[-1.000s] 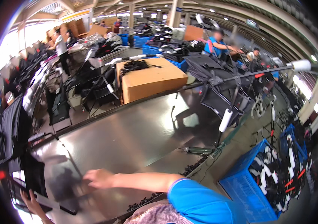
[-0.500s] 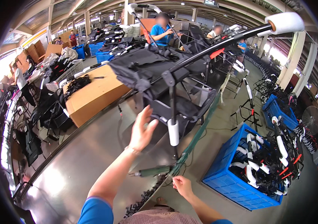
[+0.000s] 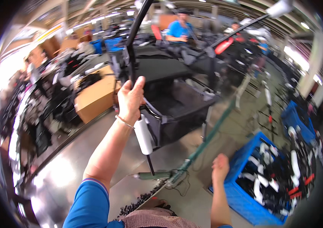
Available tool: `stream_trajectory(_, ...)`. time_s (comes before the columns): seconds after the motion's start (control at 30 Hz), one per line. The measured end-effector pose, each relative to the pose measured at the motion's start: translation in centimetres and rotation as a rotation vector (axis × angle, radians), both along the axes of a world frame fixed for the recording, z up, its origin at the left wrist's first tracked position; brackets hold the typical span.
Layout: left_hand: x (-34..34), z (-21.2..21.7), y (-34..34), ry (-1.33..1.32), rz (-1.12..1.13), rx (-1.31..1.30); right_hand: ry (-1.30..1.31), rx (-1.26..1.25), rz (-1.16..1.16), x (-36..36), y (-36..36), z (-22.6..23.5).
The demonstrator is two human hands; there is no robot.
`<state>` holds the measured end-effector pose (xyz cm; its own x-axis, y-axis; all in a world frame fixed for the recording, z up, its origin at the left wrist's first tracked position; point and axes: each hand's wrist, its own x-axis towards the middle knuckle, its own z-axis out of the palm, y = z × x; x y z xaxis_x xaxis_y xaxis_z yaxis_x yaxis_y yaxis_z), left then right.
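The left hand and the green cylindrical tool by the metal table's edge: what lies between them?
In the head view, a white cylindrical sleeve on a slim black tube lies between the left hand and the green tool.

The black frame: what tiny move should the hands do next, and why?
Maybe bring the right hand over to steady the black frame: the left hand is at its left side, while the right is apart from it, near the blue crate, and looks empty.
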<state>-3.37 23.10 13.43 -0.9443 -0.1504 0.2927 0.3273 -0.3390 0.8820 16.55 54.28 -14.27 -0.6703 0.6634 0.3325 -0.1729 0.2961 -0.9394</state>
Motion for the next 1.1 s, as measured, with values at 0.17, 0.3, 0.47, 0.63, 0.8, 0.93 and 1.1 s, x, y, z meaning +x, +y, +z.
stream_trajectory(0.17, 7.6, 2.6, -9.0, -0.135, 0.069, 0.079, 0.043, 0.163, 0.066, -11.8, -0.3, 8.2)
stream_trajectory(0.3, 15.6, 3.2, -19.3, -0.089, 0.102, 0.138, 0.12, 0.156, 0.26, -15.0, -9.3, 11.7)
stream_trajectory(0.47, 25.4, 2.0, -30.7, -0.042, 0.297, 0.124, 0.056, -0.267, 0.689, -8.7, -23.8, 16.9)
stream_trajectory(0.63, 34.3, 0.0, -42.2, -0.06, 0.617, -0.003, -0.036, -0.135, 0.874, -5.8, -36.8, 11.6)
stream_trajectory(0.8, 45.3, -2.4, -55.3, 0.028, 0.572, -0.114, -0.149, -0.435, 1.265, -0.8, -52.0, 8.2)
stream_trajectory(0.93, 51.8, -3.9, -62.6, -0.297, 1.168, -0.331, -0.142, -0.222, 1.461, 4.7, -60.4, 9.0)
stream_trajectory(1.1, 56.6, -5.9, -63.0, -0.078, 1.257, -0.34, -0.011, -0.065, 1.588, 7.7, -65.2, 5.8)
